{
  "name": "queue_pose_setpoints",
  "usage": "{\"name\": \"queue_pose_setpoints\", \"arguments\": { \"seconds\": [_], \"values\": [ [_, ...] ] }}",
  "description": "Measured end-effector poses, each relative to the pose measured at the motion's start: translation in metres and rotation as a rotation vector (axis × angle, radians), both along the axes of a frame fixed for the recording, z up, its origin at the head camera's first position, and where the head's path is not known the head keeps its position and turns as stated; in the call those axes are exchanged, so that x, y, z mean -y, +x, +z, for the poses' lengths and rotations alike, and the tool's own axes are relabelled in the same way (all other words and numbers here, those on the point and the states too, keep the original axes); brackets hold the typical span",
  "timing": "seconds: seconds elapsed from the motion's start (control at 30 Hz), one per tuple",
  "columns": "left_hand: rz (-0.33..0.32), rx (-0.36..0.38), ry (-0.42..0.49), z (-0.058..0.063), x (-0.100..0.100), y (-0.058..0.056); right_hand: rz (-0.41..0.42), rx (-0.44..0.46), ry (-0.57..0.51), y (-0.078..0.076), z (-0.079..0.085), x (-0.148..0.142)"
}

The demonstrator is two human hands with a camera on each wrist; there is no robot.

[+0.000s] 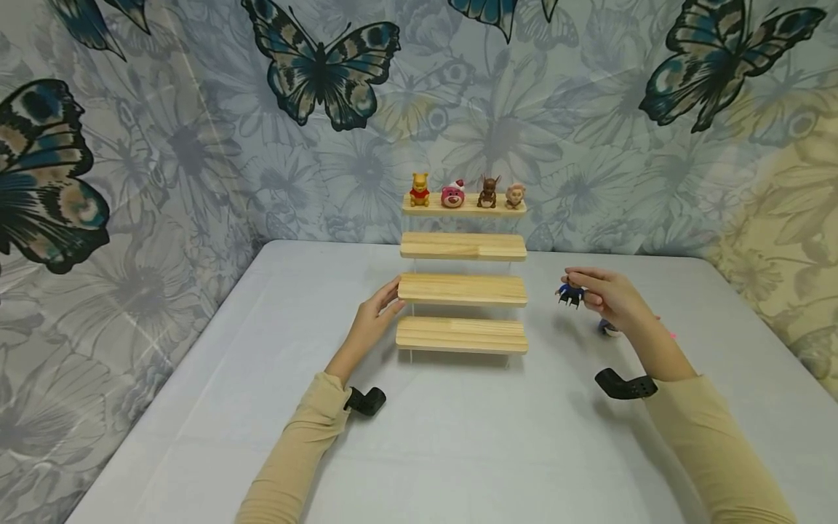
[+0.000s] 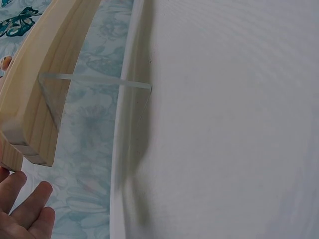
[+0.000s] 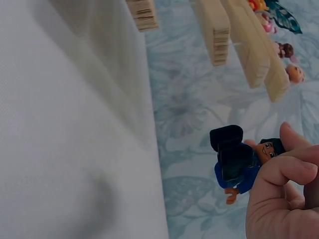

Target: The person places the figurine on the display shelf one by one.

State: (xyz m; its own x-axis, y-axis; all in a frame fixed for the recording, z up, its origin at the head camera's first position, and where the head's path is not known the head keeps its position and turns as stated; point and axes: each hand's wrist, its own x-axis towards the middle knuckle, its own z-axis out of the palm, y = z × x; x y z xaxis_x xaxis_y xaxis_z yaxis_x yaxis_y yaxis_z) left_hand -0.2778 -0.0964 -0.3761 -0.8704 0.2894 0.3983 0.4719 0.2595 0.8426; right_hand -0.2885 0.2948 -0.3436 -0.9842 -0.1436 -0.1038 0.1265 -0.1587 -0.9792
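A tiered display stand with pale wooden shelves on clear supports stands at the middle of the table. At the left end of its second-lowest shelf is my left hand, fingertips right at the board's edge; the left wrist view shows loosely bent fingers beside the board end. To the right of the stand, my right hand pinches a small toy figure by its head above the table. In the right wrist view the figure has a smiling face, blue top and black legs.
Along the top shelf sit a yellow bear figure, a pink bear figure, a brown figure and a light-faced figure. Another small figure lies on the white table, partly hidden under my right hand. Butterfly-patterned cloth hangs behind.
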Motion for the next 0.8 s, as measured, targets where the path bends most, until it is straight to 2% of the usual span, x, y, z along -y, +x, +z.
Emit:
{"name": "queue_pose_setpoints", "arguments": {
  "seconds": [0.1, 0.3, 0.4, 0.5, 0.63, 0.8],
  "values": [
    [-0.002, 0.005, 0.000, -0.006, 0.000, -0.003, -0.007, 0.001, 0.014, 0.001, 0.006, 0.003],
    [0.002, 0.003, 0.011, -0.029, 0.003, -0.027, 0.013, -0.042, 0.018, -0.002, 0.017, 0.011],
    [0.008, -0.010, 0.001, -0.029, 0.004, -0.032, 0.017, -0.079, 0.014, -0.005, 0.021, 0.015],
    [-0.016, -0.015, 0.002, -0.030, 0.004, -0.033, 0.002, -0.093, 0.024, -0.004, 0.025, 0.019],
    [-0.014, 0.002, 0.000, -0.032, 0.006, -0.031, 0.011, -0.099, 0.013, -0.001, 0.032, 0.027],
    [-0.031, 0.029, 0.032, -0.025, 0.005, -0.025, 0.048, -0.152, -0.004, 0.003, 0.045, 0.036]
  ]
}}
